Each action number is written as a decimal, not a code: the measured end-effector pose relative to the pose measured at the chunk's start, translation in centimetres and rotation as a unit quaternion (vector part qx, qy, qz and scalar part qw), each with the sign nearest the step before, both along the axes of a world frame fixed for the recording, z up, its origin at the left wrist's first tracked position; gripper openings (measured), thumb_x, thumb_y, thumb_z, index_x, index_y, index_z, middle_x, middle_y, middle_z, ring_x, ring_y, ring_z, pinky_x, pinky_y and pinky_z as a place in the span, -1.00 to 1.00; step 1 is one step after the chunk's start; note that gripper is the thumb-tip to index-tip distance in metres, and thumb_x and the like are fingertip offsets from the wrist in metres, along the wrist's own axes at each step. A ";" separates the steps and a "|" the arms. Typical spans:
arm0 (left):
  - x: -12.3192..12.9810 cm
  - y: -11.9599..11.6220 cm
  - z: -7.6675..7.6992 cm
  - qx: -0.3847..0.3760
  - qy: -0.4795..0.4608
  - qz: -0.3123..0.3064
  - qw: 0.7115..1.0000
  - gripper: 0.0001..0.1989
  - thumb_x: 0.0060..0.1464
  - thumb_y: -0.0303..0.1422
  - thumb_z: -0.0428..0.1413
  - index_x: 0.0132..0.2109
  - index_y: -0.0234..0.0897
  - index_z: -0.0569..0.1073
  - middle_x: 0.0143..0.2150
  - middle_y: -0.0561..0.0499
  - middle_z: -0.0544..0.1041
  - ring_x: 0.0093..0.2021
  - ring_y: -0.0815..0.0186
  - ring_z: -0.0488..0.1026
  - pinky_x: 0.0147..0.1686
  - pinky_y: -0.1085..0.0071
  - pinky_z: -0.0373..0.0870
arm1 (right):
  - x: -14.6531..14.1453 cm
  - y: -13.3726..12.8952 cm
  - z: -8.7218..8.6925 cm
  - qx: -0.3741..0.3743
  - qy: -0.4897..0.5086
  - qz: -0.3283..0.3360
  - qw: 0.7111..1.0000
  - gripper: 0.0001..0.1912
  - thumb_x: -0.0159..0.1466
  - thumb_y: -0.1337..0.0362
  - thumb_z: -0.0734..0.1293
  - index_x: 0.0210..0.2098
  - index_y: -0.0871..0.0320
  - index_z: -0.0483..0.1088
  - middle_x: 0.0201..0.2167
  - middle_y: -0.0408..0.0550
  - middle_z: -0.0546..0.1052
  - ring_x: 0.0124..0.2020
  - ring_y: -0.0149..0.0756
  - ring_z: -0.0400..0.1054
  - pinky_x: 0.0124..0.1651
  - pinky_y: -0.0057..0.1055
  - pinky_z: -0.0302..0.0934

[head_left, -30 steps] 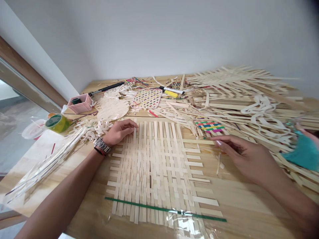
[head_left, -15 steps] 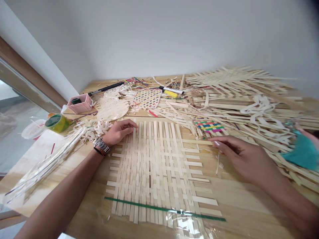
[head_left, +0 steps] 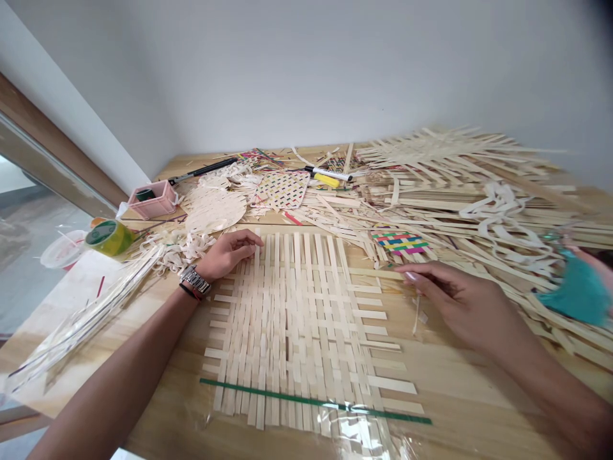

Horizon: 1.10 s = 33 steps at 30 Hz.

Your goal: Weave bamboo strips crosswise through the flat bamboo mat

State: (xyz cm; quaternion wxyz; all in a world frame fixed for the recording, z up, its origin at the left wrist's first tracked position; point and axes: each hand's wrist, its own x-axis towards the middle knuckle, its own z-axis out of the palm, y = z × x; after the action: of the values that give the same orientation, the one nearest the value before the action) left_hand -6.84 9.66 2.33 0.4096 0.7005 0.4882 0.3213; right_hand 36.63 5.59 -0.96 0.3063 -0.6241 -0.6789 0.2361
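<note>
A woven mat of pale flat strips [head_left: 297, 326] lies on the wooden table, its strip ends sticking out on both sides. Across its near end runs a narrow green strip [head_left: 306, 401], with shiny clear tape over part of that end. My left hand [head_left: 231, 253], curled with thumb and fingers together, rests at the mat's far left corner, on the end of an upright strip. My right hand [head_left: 454, 294] pinches the right end of a pale crosswise strip [head_left: 373, 273], which reaches into the far part of the mat.
Behind the mat lie loose strips, a round woven piece [head_left: 215, 207], a patterned woven square [head_left: 282, 190] and markers [head_left: 330, 176]. At left are a pink basket [head_left: 152, 199] and tape rolls [head_left: 109, 237]. Teal cloth [head_left: 575, 287] is at right.
My right hand has shifted slightly left, still pinching the crosswise strip's end. My left hand has hardly moved.
</note>
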 end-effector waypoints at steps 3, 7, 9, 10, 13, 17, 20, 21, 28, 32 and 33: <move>0.0 0.0 0.0 0.005 0.008 0.003 1.000 -0.77 0.24 -0.23 0.19 -0.07 -0.23 0.63 -0.31 0.01 0.55 -0.34 0.28 0.44 -0.31 0.35 0.38 | 0.1 0.0 -0.1 -0.007 0.000 0.008 1.000 -0.53 0.29 -0.17 0.31 -0.10 -0.01 0.66 -0.09 -0.03 0.73 -0.19 -0.10 0.58 -0.19 -0.25 0.36; 0.3 -0.2 0.3 0.010 0.013 0.009 1.000 -0.77 0.22 -0.24 0.19 -0.06 -0.24 0.62 -0.33 0.01 0.54 -0.38 0.30 0.42 -0.36 0.36 0.37 | -0.2 0.0 0.1 -0.009 0.006 -0.012 1.000 -0.52 0.26 -0.19 0.30 -0.13 -0.01 0.66 -0.11 -0.02 0.73 -0.19 -0.07 0.58 -0.18 -0.20 0.35; 0.5 -0.3 0.4 0.006 0.002 0.021 1.000 -0.76 0.21 -0.24 0.19 -0.05 -0.25 0.60 -0.33 0.02 0.52 -0.38 0.32 0.41 -0.37 0.38 0.39 | -0.3 0.0 0.2 -0.015 0.010 -0.012 1.000 -0.52 0.25 -0.18 0.31 -0.13 -0.02 0.66 -0.10 -0.03 0.73 -0.18 -0.06 0.57 -0.15 -0.19 0.35; 0.6 -0.3 0.3 0.004 -0.006 0.031 1.000 -0.75 0.21 -0.24 0.18 -0.04 -0.26 0.58 -0.31 0.01 0.52 -0.37 0.32 0.42 -0.37 0.39 0.40 | -0.3 0.0 0.2 -0.018 0.011 -0.010 1.000 -0.52 0.25 -0.18 0.30 -0.12 -0.02 0.65 -0.10 -0.04 0.73 -0.17 -0.06 0.57 -0.15 -0.19 0.35; 0.8 -0.2 0.2 0.021 -0.012 0.074 0.997 -0.76 0.20 -0.24 0.16 -0.05 -0.28 0.54 -0.18 -0.05 0.55 -0.27 0.29 0.47 -0.34 0.39 0.44 | -0.2 0.0 0.1 -0.022 0.007 -0.004 1.000 -0.51 0.26 -0.18 0.29 -0.10 -0.01 0.65 -0.09 -0.03 0.72 -0.18 -0.08 0.56 -0.18 -0.21 0.34; 0.8 0.0 -0.3 0.092 0.028 0.149 0.984 -0.78 0.19 -0.30 0.14 -0.05 -0.27 0.52 -0.09 -0.07 0.59 -0.22 0.29 0.47 -0.27 0.39 0.42 | 0.0 0.0 -0.1 -0.013 -0.007 0.007 1.000 -0.50 0.28 -0.17 0.28 -0.09 0.01 0.64 -0.09 -0.02 0.72 -0.24 -0.13 0.55 -0.24 -0.26 0.32; 0.7 0.1 -0.6 0.099 0.063 0.155 0.981 -0.74 0.20 -0.33 0.10 0.00 -0.26 0.53 -0.07 -0.05 0.59 -0.39 0.38 0.37 -0.33 0.38 0.36 | 0.1 0.0 -0.2 -0.009 -0.011 0.012 1.000 -0.50 0.29 -0.17 0.28 -0.09 0.03 0.64 -0.12 -0.01 0.72 -0.29 -0.16 0.54 -0.29 -0.29 0.31; 0.7 0.0 -0.6 0.101 0.078 0.147 0.981 -0.73 0.20 -0.34 0.10 0.02 -0.26 0.53 -0.06 -0.05 0.59 -0.41 0.39 0.34 -0.33 0.37 0.35 | 0.1 0.0 -0.3 -0.009 -0.012 0.014 1.000 -0.49 0.29 -0.17 0.28 -0.08 0.03 0.64 -0.13 -0.01 0.73 -0.31 -0.17 0.54 -0.31 -0.29 0.31; 0.9 -0.1 -0.6 0.153 0.182 0.119 0.964 -0.72 0.17 -0.45 0.07 0.01 -0.25 0.54 -0.27 -0.02 0.49 -0.23 0.20 0.37 -0.15 0.25 0.35 | 0.1 0.1 0.0 -0.008 -0.021 0.014 1.000 -0.49 0.30 -0.17 0.27 -0.08 0.02 0.65 -0.14 -0.02 0.73 -0.33 -0.17 0.55 -0.33 -0.30 0.32; 0.8 0.0 -0.9 0.177 0.200 0.111 0.957 -0.70 0.16 -0.49 0.07 0.02 -0.24 0.50 -0.27 -0.03 0.48 -0.15 0.13 0.35 -0.03 0.16 0.36 | 0.1 0.1 -0.1 -0.005 -0.024 0.015 1.000 -0.50 0.30 -0.17 0.27 -0.08 0.01 0.65 -0.15 -0.02 0.73 -0.33 -0.17 0.55 -0.32 -0.29 0.34; 0.8 0.1 -0.9 0.182 0.205 0.108 0.956 -0.70 0.16 -0.50 0.07 0.03 -0.24 0.49 -0.24 -0.05 0.49 -0.13 0.12 0.35 -0.01 0.15 0.36 | 0.1 0.1 -0.2 -0.007 -0.025 0.015 1.000 -0.49 0.30 -0.17 0.27 -0.07 0.01 0.65 -0.15 -0.03 0.73 -0.33 -0.17 0.56 -0.31 -0.29 0.34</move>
State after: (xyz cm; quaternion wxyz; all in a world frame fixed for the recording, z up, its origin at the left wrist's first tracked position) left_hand -6.01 9.71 1.40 0.1297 0.7568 0.5678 0.2967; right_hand 36.76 5.67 -1.15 0.2818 -0.6215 -0.6940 0.2296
